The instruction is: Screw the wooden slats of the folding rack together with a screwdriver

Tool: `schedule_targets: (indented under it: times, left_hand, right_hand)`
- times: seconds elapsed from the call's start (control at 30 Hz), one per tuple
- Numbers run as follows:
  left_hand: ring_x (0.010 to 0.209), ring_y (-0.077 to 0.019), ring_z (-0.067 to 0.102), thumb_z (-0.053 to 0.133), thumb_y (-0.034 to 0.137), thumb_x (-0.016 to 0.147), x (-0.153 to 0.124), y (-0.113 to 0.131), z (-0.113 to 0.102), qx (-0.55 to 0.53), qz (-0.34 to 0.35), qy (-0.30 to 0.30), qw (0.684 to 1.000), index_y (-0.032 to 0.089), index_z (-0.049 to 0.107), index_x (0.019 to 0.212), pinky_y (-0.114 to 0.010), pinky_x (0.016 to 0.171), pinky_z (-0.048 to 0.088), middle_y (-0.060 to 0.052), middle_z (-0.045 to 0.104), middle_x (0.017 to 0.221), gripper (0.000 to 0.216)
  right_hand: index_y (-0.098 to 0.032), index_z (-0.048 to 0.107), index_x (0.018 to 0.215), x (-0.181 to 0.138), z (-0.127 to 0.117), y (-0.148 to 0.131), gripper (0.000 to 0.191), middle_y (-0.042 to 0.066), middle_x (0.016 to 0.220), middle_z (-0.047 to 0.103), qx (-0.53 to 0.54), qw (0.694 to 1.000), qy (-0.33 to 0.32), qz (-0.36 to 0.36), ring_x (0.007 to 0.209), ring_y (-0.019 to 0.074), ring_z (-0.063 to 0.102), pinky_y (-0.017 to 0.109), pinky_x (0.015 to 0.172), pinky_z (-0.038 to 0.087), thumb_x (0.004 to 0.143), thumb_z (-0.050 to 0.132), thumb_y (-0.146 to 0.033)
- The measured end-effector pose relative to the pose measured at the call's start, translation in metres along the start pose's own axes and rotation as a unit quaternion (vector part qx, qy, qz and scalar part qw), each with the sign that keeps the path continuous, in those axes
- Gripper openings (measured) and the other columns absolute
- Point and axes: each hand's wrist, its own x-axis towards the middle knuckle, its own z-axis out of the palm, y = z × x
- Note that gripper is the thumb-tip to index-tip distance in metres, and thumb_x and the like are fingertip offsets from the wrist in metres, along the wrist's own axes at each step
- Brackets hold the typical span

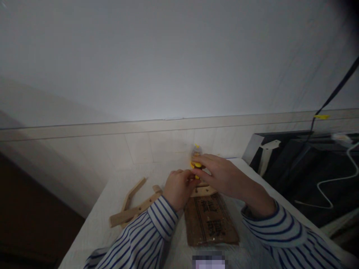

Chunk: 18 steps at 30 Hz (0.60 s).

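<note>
Grip of the right hand (224, 173): thumb and fingers are closing about a yellow item (198, 164), the forefinger reaching across its far side. Left-hand (178, 188) fingertips are gathering, nearly pressed together, at its lower edge; whether they are pinching the item or something beneath, one cannot tell. Such opposed holding is probably keeping the small piece steady from both sides. Its clear upper part is pointing toward the wall (168, 74), and the item is sitting in the middle of the work area, just beyond a drilled bar (204, 191). That bar is lying crosswise at the far end of a brown packet (211, 220), whose printed face is showing upward. Left of the hands, a bent strip (134, 191) and a long bar (126, 216) with holes are lying in a loose group, presumably set aside to be leaving the middle free. All are resting on the white counter (95, 224). Striped sleeves (162, 216) are framing the packet. Farther right, dark panels (303, 164) are leaning beside the counter, a white cable (325, 182) trailing over them.
</note>
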Motion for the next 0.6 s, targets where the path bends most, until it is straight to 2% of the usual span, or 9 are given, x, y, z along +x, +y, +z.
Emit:
schedule_targets:
  times: [0.13, 0.3, 0.6]
  left_hand:
    - [0.075, -0.018, 0.061, 0.061, 0.028, 0.08, -0.0001, -0.0016, 0.0, 0.001, 0.002, 0.004, 1.0, 0.019, 0.066, 0.087, -0.028, 0.07, 0.045, -0.002, 0.07, 0.081, 0.013]
    - [0.078, -0.0184, 0.061, 0.06, 0.027, 0.08, -0.0003, -0.002, 0.0003, 0.001, 0.003, 0.0, 1.0, 0.02, 0.066, 0.089, -0.03, 0.074, 0.044, -0.002, 0.07, 0.083, 0.013]
    - [0.08, -0.0184, 0.06, 0.054, 0.022, 0.083, -0.0011, 0.0007, -0.0036, 0.009, 0.026, -0.03, 0.999, 0.021, 0.063, 0.099, -0.03, 0.075, 0.044, -0.003, 0.068, 0.085, 0.018]
  right_hand:
    - [-0.012, 0.052, 0.118, -0.0036, -0.0002, 0.0025, 0.034, 0.013, 0.116, 0.061, 0.018, 1.0, 0.019, -0.01, 0.108, 0.022, 0.054, 0.039, 0.091, 0.043, 0.089, 0.041, -0.026]
    - [-0.015, 0.058, 0.112, -0.0046, 0.0002, 0.0049, 0.031, 0.01, 0.11, 0.064, 0.037, 0.999, 0.011, -0.022, 0.101, 0.0212, 0.058, 0.039, 0.088, 0.045, 0.087, 0.04, -0.021]
    - [-0.018, 0.061, 0.1, -0.0039, -0.0038, 0.0029, 0.022, 0.009, 0.1, 0.066, 0.025, 1.0, -0.001, -0.014, 0.093, 0.0219, 0.06, 0.036, 0.078, 0.047, 0.089, 0.042, -0.023]
